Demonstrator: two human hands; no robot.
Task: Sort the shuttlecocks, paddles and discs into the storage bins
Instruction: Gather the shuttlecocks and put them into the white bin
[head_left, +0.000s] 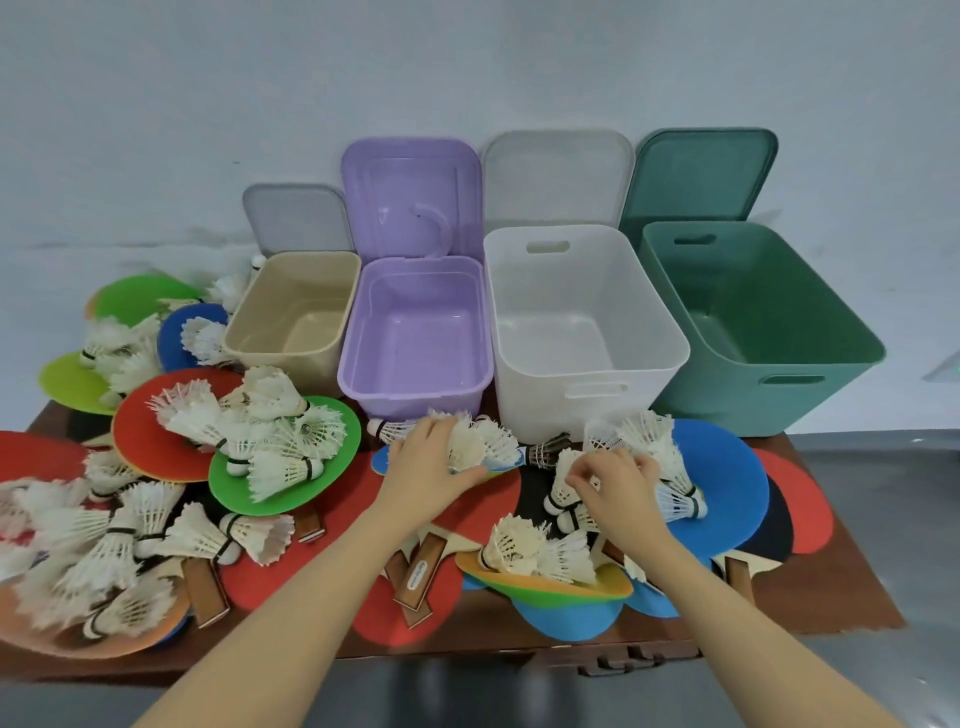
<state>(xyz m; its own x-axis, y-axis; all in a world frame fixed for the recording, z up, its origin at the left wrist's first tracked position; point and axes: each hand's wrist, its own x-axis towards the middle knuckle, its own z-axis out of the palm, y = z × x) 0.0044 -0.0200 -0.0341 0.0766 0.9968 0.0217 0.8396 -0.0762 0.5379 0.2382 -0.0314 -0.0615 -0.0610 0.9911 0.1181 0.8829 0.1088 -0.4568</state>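
Observation:
White feather shuttlecocks lie in heaps on coloured discs and red paddles across a brown table (852, 587). My left hand (428, 462) grips a white shuttlecock (467, 447) in front of the purple bin (415, 384). My right hand (618, 486) pinches a shuttlecock (563, 480) from a cluster lying on a blue disc (727, 478). Four bins stand open in a row at the back: beige (291, 353), purple, white (587, 384) and green (769, 389). All look empty.
Each bin's lid leans against the wall behind it. More shuttlecocks sit on a green disc (332, 467), a red disc (150, 447) and at far left. Red paddles with wooden handles (415, 582) lie near the front edge. A dark shuttlecock (545, 452) lies between my hands.

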